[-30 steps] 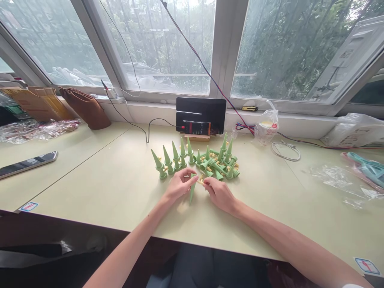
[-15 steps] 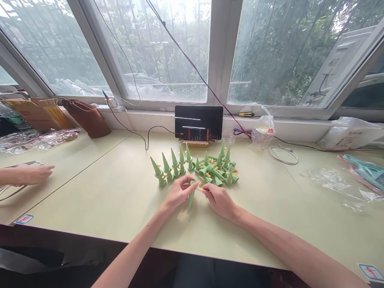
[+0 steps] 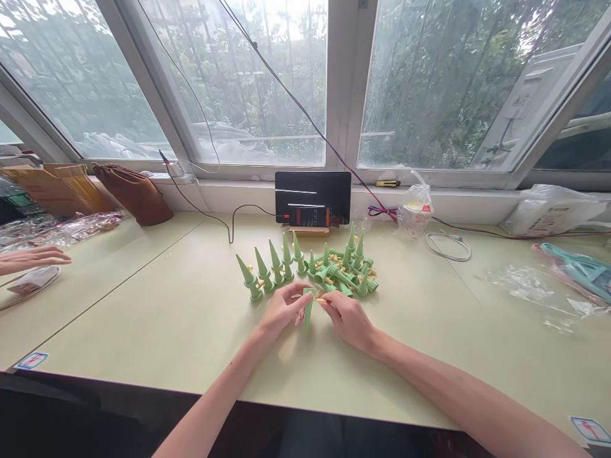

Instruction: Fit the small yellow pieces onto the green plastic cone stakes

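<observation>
My left hand (image 3: pixel 285 306) is closed around a green plastic plant watering spike (image 3: pixel 309 310), its pointed end hanging down toward the tabletop. Close beside it, my right hand (image 3: pixel 347 316) pinches a small yellowish valve piece (image 3: pixel 321 298) against the spike's upper end; fingers hide the exact contact. Behind my hands, several green spikes (image 3: pixel 249 275) stand upright in a slanting row at the left. To their right lies a heap of green spike parts (image 3: pixel 342 273) mixed with small yellow pieces.
A phone (image 3: pixel 311 217) leans against a dark tablet (image 3: pixel 312 187) behind the parts. At the left, another person's hand (image 3: pixel 35 258) is over the table. A tied plastic bag with a cup (image 3: pixel 415 213), a coiled white cable (image 3: pixel 449 247) and clear wrappers (image 3: pixel 529 289) lie to the right.
The spike in my left hand has turned slightly toward upright, and my right hand stays at its top with the yellow piece. The other person's hand has moved left and up.
</observation>
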### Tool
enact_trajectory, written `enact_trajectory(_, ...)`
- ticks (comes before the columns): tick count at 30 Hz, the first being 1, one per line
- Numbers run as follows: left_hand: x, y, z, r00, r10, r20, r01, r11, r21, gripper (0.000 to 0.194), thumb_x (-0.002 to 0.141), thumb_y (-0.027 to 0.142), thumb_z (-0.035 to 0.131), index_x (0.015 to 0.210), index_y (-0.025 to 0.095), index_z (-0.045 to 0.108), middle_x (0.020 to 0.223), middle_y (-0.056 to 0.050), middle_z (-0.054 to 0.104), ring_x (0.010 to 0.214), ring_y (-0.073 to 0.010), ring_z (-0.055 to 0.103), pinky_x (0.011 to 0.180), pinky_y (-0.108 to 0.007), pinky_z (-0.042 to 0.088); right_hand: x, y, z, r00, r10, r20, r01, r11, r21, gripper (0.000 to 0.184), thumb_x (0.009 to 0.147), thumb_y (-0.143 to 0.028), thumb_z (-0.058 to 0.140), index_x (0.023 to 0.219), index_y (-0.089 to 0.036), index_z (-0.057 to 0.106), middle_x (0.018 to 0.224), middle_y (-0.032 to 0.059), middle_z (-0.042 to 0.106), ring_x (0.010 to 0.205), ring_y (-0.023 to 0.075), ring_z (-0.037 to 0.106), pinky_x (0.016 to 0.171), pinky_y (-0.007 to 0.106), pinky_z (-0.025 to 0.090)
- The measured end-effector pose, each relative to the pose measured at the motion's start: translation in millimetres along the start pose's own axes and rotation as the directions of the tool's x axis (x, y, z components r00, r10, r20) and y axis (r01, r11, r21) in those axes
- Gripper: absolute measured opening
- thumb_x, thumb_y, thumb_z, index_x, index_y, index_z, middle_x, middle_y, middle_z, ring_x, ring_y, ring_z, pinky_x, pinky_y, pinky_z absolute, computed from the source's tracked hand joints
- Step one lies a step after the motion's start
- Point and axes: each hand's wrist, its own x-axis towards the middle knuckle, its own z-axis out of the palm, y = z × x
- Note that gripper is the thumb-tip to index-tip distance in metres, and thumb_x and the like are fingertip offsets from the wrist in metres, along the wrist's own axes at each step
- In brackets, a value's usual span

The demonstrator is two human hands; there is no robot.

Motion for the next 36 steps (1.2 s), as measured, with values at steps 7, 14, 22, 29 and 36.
enact_trajectory(7, 1, -2, -2.0, 0.997, 0.040, 0.064, -0.033, 0.995, -0.097, 0.040, 0.082, 0.044, 0.072, 0.113, 0.019, 0.065, 0.082, -0.002, 0.060, 0.055, -0.0093, 0.048, 0.052, -0.024, 0.046, 1, 0, 0, 0.998, 0.017, -0.056, -0.012, 0.996, 0.093, 0.026, 0.104, -0.033, 0.039, 0.098, -0.020, 0.061, 0.088, 0.0058, 0.067, 0.074, 0.0168, 0.062, 0.066, 0.027, 0.047)
enact_trajectory(14, 0, -4, 0.0, 0.996, 0.049, 0.077, -0.044, 0.997, -0.065, 0.040, 0.083, 0.046, 0.070, 0.113, 0.020, 0.065, 0.084, -0.003, 0.061, 0.054, -0.0085, 0.047, 0.050, -0.023, 0.045, 1, 2, 1, 0.999, 0.041, -0.025, -0.038, 0.992, 0.123, 0.030, 0.103, -0.033, 0.039, 0.084, -0.020, 0.057, 0.074, 0.0018, 0.060, 0.063, 0.0141, 0.054, 0.061, 0.025, 0.043)
enact_trajectory(22, 1, -8, 0.5, 0.993, 0.060, 0.106, -0.053, 0.997, -0.063, 0.039, 0.084, 0.044, 0.070, 0.114, 0.020, 0.061, 0.088, -0.004, 0.063, 0.054, -0.0077, 0.047, 0.050, -0.022, 0.045, 1, 3, -1, 0.997, 0.068, 0.026, -0.071, 0.979, 0.188, 0.033, 0.102, -0.032, 0.038, 0.073, -0.020, 0.048, 0.064, -0.0017, 0.053, 0.056, 0.0116, 0.046, 0.057, 0.024, 0.037)
enact_trajectory(29, 1, -10, 0.1, 0.992, 0.085, 0.096, -0.080, 0.995, -0.056, 0.038, 0.083, 0.042, 0.072, 0.114, 0.021, 0.062, 0.090, -0.004, 0.064, 0.054, -0.0079, 0.047, 0.048, -0.022, 0.044, 3, 2, -3, 0.996, 0.080, 0.041, -0.088, 0.961, 0.263, 0.031, 0.101, -0.031, 0.039, 0.073, -0.021, 0.048, 0.060, -0.0021, 0.052, 0.051, 0.0115, 0.045, 0.054, 0.024, 0.037)
enact_trajectory(36, 1, -9, 0.9, 0.993, 0.083, 0.090, -0.078, 0.995, -0.055, 0.038, 0.083, 0.042, 0.072, 0.114, 0.021, 0.062, 0.086, -0.002, 0.064, 0.053, -0.0077, 0.046, 0.049, -0.022, 0.042, 4, 0, -4, 0.992, 0.113, 0.051, -0.124, 0.942, 0.313, 0.030, 0.101, -0.032, 0.041, 0.075, -0.020, 0.051, 0.058, -0.0026, 0.052, 0.048, 0.0104, 0.043, 0.050, 0.024, 0.037)
